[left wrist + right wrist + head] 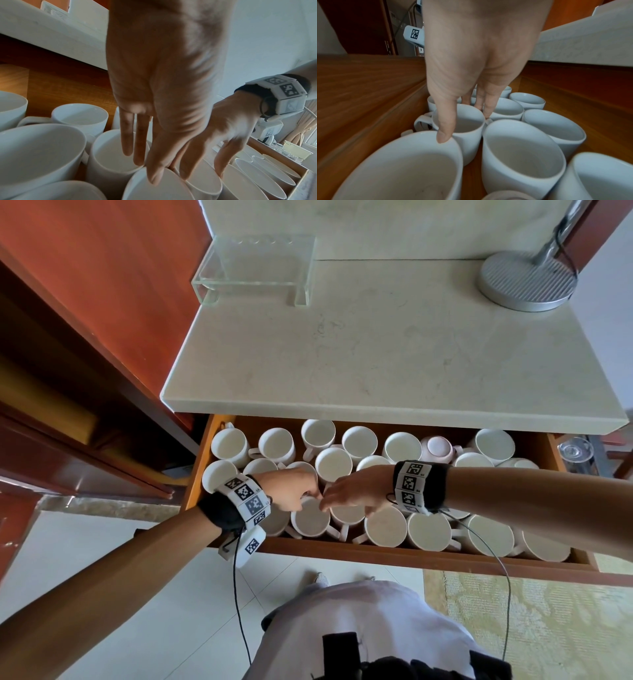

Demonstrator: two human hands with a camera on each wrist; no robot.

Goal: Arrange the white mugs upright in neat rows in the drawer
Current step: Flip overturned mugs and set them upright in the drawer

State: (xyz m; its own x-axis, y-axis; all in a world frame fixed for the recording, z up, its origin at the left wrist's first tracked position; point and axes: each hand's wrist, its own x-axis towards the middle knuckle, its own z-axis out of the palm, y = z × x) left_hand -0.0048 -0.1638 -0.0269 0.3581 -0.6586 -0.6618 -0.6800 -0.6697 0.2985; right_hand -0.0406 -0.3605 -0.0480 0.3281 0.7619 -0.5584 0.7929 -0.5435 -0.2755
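Note:
The open wooden drawer (411, 558) holds several white mugs standing upright in rough rows. My left hand (308, 494) reaches down at the front row, where thumb and fingers pinch the rim of one mug (310, 523). The left wrist view shows that left hand (161, 171) on this mug's rim (154, 192). Right beside it, my right hand (339, 500) spans the mouth of the neighbouring mug (347, 517). In the right wrist view the right hand (465, 127) has its thumb on the near rim and its fingers behind the far rim of that mug (471, 143).
A marble countertop (376, 354) overhangs the back of the drawer. On it stand a clear glass stand (253, 268) and a round metal lamp base (527, 282). A pale lidded pot (436, 448) sits among the back mugs. A drinking glass (575, 453) stands right of the drawer.

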